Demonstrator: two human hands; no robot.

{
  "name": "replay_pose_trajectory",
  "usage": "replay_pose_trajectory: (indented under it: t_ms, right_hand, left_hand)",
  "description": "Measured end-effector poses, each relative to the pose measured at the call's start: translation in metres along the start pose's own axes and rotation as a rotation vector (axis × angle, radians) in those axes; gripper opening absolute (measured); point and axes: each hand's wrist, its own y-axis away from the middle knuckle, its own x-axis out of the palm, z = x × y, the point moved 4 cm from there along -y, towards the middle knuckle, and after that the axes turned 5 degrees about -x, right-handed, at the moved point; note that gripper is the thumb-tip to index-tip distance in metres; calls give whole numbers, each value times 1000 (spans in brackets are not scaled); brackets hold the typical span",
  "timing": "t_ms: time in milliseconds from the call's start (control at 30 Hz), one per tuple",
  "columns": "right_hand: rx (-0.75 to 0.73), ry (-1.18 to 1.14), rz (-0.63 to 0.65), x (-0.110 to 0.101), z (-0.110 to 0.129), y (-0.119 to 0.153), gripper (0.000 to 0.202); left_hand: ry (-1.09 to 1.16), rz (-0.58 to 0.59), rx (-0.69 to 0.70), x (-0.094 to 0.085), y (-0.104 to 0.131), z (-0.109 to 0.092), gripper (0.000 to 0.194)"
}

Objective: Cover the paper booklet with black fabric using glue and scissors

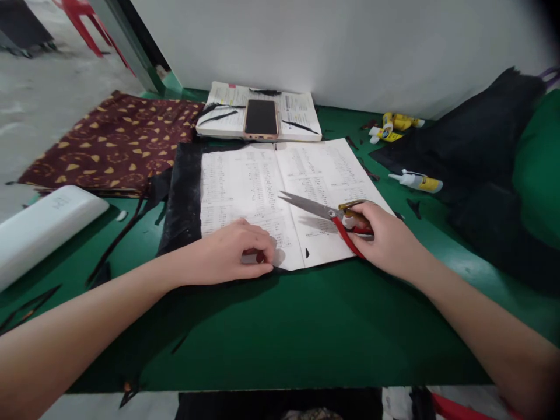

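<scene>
My right hand (385, 236) grips a pair of scissors (312, 205) with red handles; the blades look closed and point left above the right page. Beneath lies an open booklet (324, 175) with printed columns, and black material (181, 195) shows along its left side. My left hand (236, 252) rests at the lower edge of the left page, fingers curled in toward the thumb. A small reddish spot shows inside the curl, and what the fingertips hold, if anything, is unclear. A small black scrap (307, 253) lies near the right page's bottom edge.
Behind the booklet, a phone (261, 118) lies on a thick open book (301, 111). Left are a patterned maroon cover (118, 140) and a long white case (48, 230). Right are glue tubes (420, 182) and black cloth (472, 169). A white panel (341, 52) stands behind the green table (315, 326).
</scene>
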Motion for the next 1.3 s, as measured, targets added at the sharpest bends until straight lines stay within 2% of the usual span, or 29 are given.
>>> replay_pose_trajectory:
  t_ms: [133, 233, 433, 600, 800, 1033, 1300]
  right_hand:
    - [-99, 93, 102, 3, 2, 4, 27]
    - [-64, 102, 142, 3, 2, 4, 23]
    - [20, 89, 144, 1, 1, 3, 24]
    - [-21, 100, 182, 1, 3, 6, 21]
    - [-75, 265, 117, 3, 11, 5, 40]
    - [-19, 203, 88, 3, 7, 3, 38]
    - [-70, 116, 200, -7, 1, 2, 36]
  left_hand:
    - [22, 1, 39, 0, -2, 3, 14]
    - [15, -20, 29, 0, -2, 5, 13]
    - [-4, -51, 9, 1, -1, 4, 18]
    - [46, -80, -26, 0, 0, 5, 21]
    - [36, -53, 15, 2, 1, 2, 12]
    - [-16, -78, 3, 6, -1, 3, 8]
    - [19, -108, 101, 8, 1, 5, 6]
